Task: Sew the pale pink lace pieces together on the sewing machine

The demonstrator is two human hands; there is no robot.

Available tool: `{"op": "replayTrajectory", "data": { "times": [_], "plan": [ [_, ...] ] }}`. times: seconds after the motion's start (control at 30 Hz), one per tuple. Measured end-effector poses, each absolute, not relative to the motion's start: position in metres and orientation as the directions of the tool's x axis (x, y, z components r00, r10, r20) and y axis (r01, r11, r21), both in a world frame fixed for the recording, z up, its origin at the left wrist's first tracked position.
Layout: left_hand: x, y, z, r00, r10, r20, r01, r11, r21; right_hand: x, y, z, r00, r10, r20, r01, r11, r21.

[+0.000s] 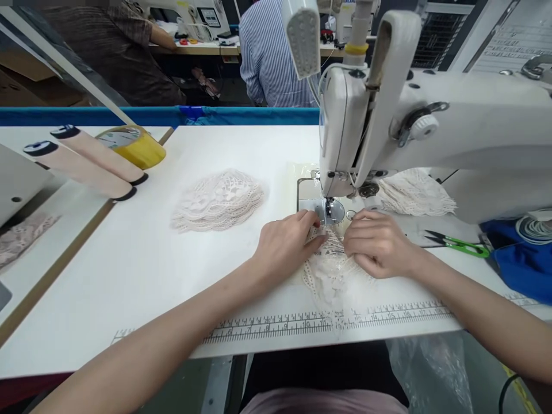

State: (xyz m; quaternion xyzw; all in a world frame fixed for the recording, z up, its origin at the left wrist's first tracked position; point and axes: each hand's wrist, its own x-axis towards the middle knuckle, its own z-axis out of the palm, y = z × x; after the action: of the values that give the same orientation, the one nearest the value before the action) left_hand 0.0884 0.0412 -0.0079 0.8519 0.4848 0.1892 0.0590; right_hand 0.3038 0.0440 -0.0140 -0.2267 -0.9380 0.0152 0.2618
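A piece of cream lace (334, 279) lies in front of the sewing machine's presser foot (330, 208), its lower part trailing toward the table's front edge. My left hand (290, 237) has its fingers closed on the left side of this lace, close to the metal needle plate (308, 204). On the lace's right side, my right hand (379, 244) pinches it with curled fingers. The white sewing machine (431, 121) stands over the work. Left of my hands rests a stack of lace pieces (219, 201), and another lace pile (416, 192) sits under the machine's arm.
Green thread snips (463, 245) and blue cloth (521, 261) lie on the right. Two thread cones (81, 172) and a yellow tape roll (142, 149) are at the left. A ruler strip (284, 326) runs along the front edge. Two people (276, 57) are beyond the blue rail.
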Motion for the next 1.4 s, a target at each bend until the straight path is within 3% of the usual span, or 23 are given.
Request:
{"op": "replayTrajectory", "data": {
  "times": [0.13,0.27,0.37,0.57,0.77,1.03,1.4],
  "plan": [
    [0.09,0.039,-0.008,0.458,0.849,0.264,0.743,-0.529,0.411,0.297,0.038,-0.013,-0.634,0.59,0.501,0.514,0.805,-0.298],
    [0.09,0.036,-0.005,0.457,0.837,0.299,0.715,-0.546,0.436,0.29,0.032,-0.008,-0.505,0.819,0.272,0.578,0.555,-0.598],
    [0.09,0.033,0.0,0.465,0.828,0.314,0.691,-0.561,0.457,0.288,0.031,-0.006,-0.483,0.844,0.234,0.548,0.5,-0.671],
    [0.089,0.032,0.0,0.468,0.79,0.397,0.606,-0.614,0.506,0.29,0.032,-0.01,-0.469,0.826,0.313,0.553,0.551,-0.625],
    [0.087,0.033,-0.008,0.545,0.552,0.631,0.574,-0.794,0.199,0.292,0.03,-0.017,-0.507,0.72,0.473,0.496,0.693,-0.523],
    [0.087,0.034,-0.008,0.543,0.544,0.64,0.565,-0.8,0.201,0.293,0.029,-0.018,-0.545,0.645,0.536,0.51,0.762,-0.399],
    [0.087,0.035,-0.007,0.568,0.448,0.69,0.53,-0.841,0.109,0.292,0.029,-0.018,-0.54,0.625,0.563,0.495,0.777,-0.389]
  ]
}}
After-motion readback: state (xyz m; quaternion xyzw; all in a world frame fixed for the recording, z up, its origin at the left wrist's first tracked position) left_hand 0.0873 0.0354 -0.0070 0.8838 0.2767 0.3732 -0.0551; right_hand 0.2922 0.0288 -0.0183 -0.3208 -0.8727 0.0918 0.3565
